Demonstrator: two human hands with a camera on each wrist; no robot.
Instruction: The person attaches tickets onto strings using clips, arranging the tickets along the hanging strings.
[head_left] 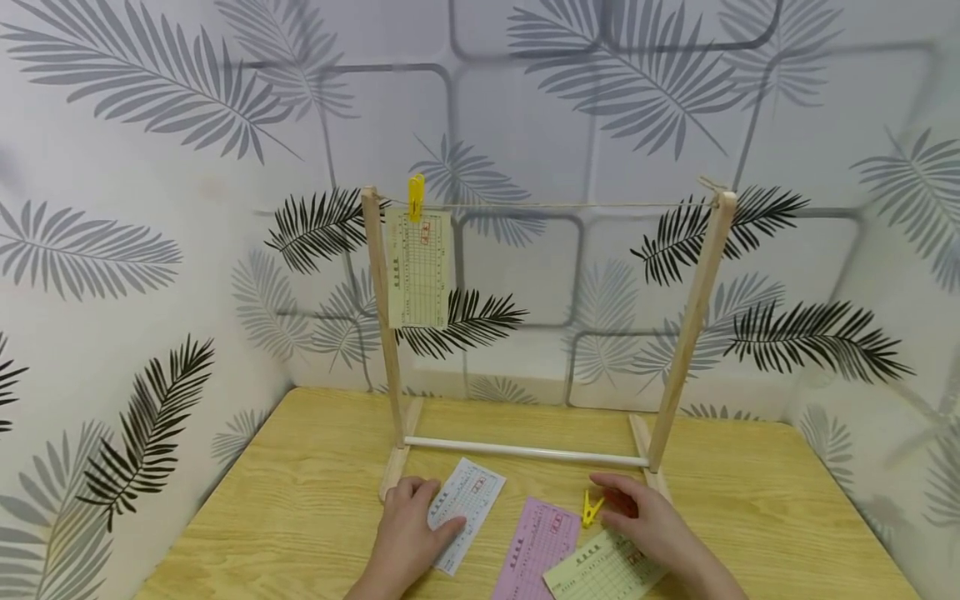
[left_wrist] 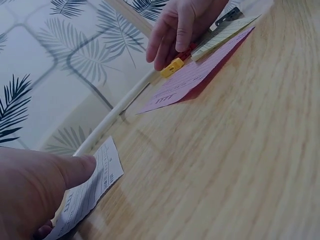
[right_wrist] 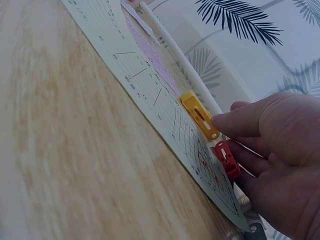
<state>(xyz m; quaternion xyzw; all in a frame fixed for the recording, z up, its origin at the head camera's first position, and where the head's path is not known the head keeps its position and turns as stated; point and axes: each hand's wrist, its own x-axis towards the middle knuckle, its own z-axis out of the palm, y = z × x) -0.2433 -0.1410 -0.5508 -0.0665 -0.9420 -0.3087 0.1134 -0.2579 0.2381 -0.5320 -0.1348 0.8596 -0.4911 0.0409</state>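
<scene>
A white printed slip (head_left: pixel 468 508) lies on the table under my left hand (head_left: pixel 408 529). The thumb crosses its face while the other fingers curl at its left edge, pinching it. My right hand (head_left: pixel 648 521) hovers at the yellow clothespin (head_left: pixel 591 508), fingers apart. In the right wrist view the thumb tip meets one end of that yellow clothespin (right_wrist: pixel 200 115), and a red clothespin (right_wrist: pixel 227 160) sits by the other fingers. Below this hand is a pale yellow slip (head_left: pixel 603 571), overlapping a pink slip (head_left: pixel 536 546).
A wooden frame (head_left: pixel 693 333) with a string (head_left: pixel 562 205) stands at the back. From the string hangs another pale yellow slip (head_left: pixel 420 275), held by a yellow clothespin (head_left: pixel 416 198). A white rod (head_left: pixel 525 451) joins the frame's feet. A black clip (left_wrist: pixel 227 16) lies beyond the right hand.
</scene>
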